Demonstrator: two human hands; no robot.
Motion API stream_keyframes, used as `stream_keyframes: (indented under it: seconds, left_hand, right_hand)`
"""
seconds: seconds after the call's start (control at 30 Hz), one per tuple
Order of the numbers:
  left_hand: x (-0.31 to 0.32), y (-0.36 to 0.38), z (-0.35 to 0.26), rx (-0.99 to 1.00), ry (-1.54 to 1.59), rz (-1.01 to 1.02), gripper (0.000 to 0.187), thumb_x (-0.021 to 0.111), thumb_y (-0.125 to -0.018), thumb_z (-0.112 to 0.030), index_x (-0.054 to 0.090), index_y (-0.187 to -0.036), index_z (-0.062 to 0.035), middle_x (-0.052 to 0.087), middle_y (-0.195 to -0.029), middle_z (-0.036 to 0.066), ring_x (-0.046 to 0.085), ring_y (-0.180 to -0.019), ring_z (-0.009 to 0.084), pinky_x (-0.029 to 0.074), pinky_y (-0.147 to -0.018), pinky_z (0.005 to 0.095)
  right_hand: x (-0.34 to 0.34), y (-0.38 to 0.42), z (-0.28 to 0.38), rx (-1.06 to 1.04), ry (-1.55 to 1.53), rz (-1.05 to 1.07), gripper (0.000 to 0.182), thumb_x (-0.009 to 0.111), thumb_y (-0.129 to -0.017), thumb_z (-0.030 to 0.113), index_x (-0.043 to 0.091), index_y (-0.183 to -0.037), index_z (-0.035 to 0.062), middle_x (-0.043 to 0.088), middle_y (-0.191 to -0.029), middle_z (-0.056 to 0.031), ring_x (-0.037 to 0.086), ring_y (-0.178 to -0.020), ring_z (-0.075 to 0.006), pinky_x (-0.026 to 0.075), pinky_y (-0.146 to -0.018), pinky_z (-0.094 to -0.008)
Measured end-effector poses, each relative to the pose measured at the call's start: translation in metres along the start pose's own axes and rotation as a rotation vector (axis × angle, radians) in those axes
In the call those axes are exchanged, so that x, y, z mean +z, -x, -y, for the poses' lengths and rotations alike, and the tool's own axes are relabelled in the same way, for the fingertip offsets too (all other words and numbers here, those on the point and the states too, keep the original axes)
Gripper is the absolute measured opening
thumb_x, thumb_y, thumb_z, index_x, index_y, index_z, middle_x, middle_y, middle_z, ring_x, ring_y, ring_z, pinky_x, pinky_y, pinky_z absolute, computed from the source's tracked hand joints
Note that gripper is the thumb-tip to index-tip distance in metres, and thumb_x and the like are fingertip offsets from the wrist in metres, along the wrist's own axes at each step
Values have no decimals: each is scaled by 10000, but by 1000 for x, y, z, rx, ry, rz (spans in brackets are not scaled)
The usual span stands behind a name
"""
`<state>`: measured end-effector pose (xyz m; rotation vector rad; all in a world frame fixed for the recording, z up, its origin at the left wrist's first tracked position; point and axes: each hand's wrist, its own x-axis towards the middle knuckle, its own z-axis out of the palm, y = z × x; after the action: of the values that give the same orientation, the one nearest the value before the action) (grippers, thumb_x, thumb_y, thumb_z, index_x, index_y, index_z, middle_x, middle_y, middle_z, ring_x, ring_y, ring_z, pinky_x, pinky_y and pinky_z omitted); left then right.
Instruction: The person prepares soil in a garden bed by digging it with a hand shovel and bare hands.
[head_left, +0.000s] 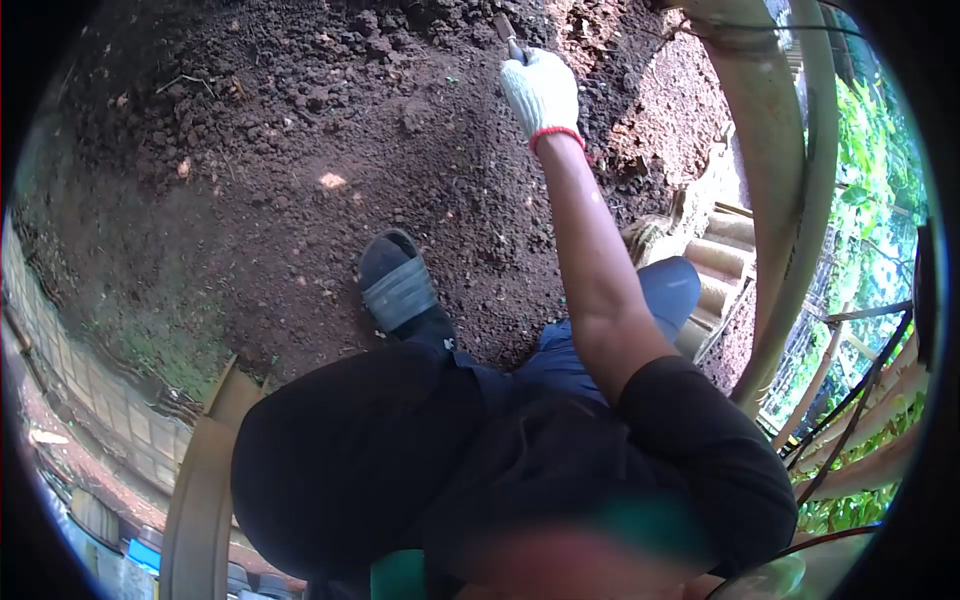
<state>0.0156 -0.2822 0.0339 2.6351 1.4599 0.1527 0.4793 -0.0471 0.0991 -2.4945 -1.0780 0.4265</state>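
Note:
My right hand (541, 92), in a white knitted glove with a red cuff, reaches forward low over loose dark soil (400, 110). Its fingers are closed round a small hand tool (506, 34), whose narrow brownish end with a grey neck sticks out past the thumb side and overlaps the clods. The grip part is hidden inside the glove, and I cannot tell what kind of tool it is. My left hand is out of view.
My foot in a grey slide sandal (400, 285) stands on the soil. Stacked ribbed tiles (722, 255) and curved beige poles (765, 170) are at the right. A tiled border (110, 385) runs along the left, near a tan post (197, 500).

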Motion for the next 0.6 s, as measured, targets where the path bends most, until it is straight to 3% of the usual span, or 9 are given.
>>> stream_keyframes:
  seconds: [0.03,0.1,0.17,0.37,0.43,0.53,0.6]
  left_hand:
    - [-1,-4,-1,1,4,7,489,576,-1000,-274,541,-1449,-83,436,-1545,201,416,-1413,432,356,-1155,542]
    - [-3,-7,-2,2,13,15,488,578,-999,-271,542,-1448,-80,436,-1544,202,414,-1413,433,357,-1155,542]
    - [-4,-12,-3,1,11,28,487,579,-999,-268,543,-1446,-77,436,-1544,202,413,-1413,433,357,-1155,541]
    - [-5,-26,-5,1,14,37,484,585,-998,-258,545,-1441,-68,434,-1542,203,409,-1412,436,359,-1155,540]
    - [-6,-30,-7,0,15,39,483,587,-997,-255,546,-1440,-65,434,-1542,204,408,-1412,437,360,-1155,539]
    - [-7,-34,-9,0,16,43,482,590,-997,-250,547,-1437,-61,433,-1541,205,406,-1412,438,360,-1155,539]
    - [-7,-37,-10,-4,19,42,481,591,-996,-247,547,-1436,-58,433,-1540,205,405,-1412,439,361,-1155,538]
  right_hand:
    - [-1,-10,14,56,21,108,315,583,-869,263,743,-957,6,734,-843,-210,721,-803,-343,552,-762,-408]
    - [-1,-9,40,70,80,116,319,573,-835,203,736,-979,-31,736,-911,-255,726,-885,-395,567,-824,-414]
    - [14,-16,51,28,78,124,344,571,-814,180,730,-1007,-54,717,-1004,-307,708,-989,-444,554,-903,-474]
    - [38,-62,20,-44,134,51,309,566,-877,188,736,-1012,-31,727,-1029,-274,711,-989,-417,558,-911,-456]
    - [42,-84,12,-65,142,65,317,565,-877,185,751,-1022,-27,727,-1044,-271,717,-998,-403,564,-894,-452]
    - [47,-119,26,-82,254,252,323,568,-886,204,764,-1003,-24,728,-1051,-269,723,-1001,-390,569,-880,-445]
    - [40,-115,33,-109,251,190,330,559,-897,224,770,-970,-19,732,-1050,-265,725,-998,-393,571,-871,-444]
